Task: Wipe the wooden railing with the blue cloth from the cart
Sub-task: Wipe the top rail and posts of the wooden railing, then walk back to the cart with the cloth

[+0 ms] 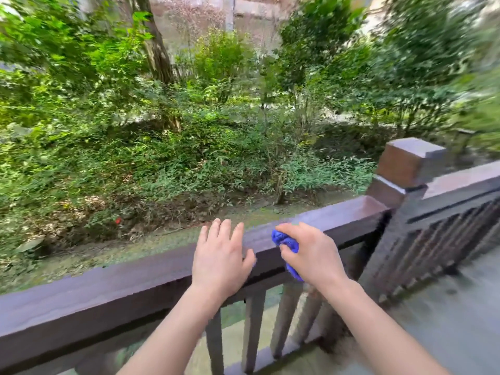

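Observation:
A dark brown wooden railing [113,288] runs from the lower left up to a square post [405,169] at the right. My right hand [313,253] grips a bunched blue cloth [286,243] and holds it against the top of the rail, near its front edge. A fold of the cloth hangs down below my palm. My left hand [220,257] rests flat on the rail just left of the cloth, fingers straight and pointing away from me. The cart is not in view.
Vertical balusters [253,328] stand under the rail. A second railing section [449,212] continues right of the post. Grey paving [446,320] lies at the lower right. Beyond the rail are bushes, trees and a strip of dirt.

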Motion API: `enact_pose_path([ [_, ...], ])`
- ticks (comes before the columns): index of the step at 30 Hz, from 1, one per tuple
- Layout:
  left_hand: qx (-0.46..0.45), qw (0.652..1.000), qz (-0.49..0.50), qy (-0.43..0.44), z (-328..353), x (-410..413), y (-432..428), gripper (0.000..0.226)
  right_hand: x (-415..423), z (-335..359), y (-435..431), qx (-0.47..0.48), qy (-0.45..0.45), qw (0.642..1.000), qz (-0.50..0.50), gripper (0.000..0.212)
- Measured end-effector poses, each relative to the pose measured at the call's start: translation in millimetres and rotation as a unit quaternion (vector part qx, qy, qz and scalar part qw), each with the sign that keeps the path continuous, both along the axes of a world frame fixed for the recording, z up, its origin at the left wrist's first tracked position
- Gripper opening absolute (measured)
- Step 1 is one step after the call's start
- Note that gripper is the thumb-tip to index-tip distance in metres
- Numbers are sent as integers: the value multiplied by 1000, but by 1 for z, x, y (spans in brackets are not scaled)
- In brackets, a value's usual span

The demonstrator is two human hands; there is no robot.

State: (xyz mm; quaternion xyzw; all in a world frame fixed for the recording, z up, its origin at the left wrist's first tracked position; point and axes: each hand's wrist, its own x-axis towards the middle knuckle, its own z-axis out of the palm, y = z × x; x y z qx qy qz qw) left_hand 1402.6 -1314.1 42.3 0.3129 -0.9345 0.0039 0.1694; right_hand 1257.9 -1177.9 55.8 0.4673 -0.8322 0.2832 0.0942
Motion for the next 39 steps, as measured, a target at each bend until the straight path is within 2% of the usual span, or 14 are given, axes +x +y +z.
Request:
enact_pose_path([
  [7, -15, 997, -72, -26, 0, -98, 83, 69, -75, -1, 101, -11, -1, 997, -72, 40],
  [19, 24, 978, -207, -28, -17, -247, 239, 66, -183, -17, 273, -17, -29, 976, -215, 38],
  [31, 24, 931, -361, -46, -34, -404, 335, 65, -283, -36, 391, 2, -37, 926, -376, 37],
  [39, 13, 883, -467, -52, -28, -537, 372, 63, -372, -32, 431, -13, -28, 877, -480, 37],
])
